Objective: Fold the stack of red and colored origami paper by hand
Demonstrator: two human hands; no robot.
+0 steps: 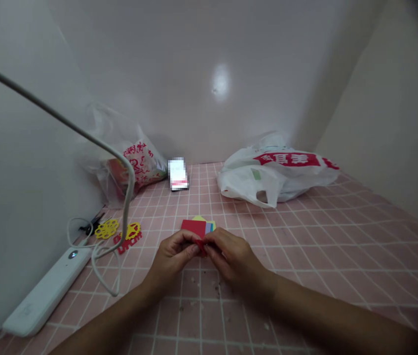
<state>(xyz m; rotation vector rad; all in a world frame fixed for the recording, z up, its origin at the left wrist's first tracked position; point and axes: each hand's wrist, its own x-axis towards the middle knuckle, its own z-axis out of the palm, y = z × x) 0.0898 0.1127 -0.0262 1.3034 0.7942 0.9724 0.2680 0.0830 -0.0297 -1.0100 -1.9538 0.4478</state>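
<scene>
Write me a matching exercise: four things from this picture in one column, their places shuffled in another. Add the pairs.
1. small red piece
2. phone
3. long white device
4. white bag

A. close to the left wall
B. rear right of the tiled surface
C. between left hand and right hand
D. between clear bag and white bag

Pairs: 1-C, 2-D, 3-A, 4-B

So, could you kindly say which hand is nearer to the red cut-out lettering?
The left hand: it is to the right of the red cut-out lettering, with a gap; the right hand is farther right.
</scene>
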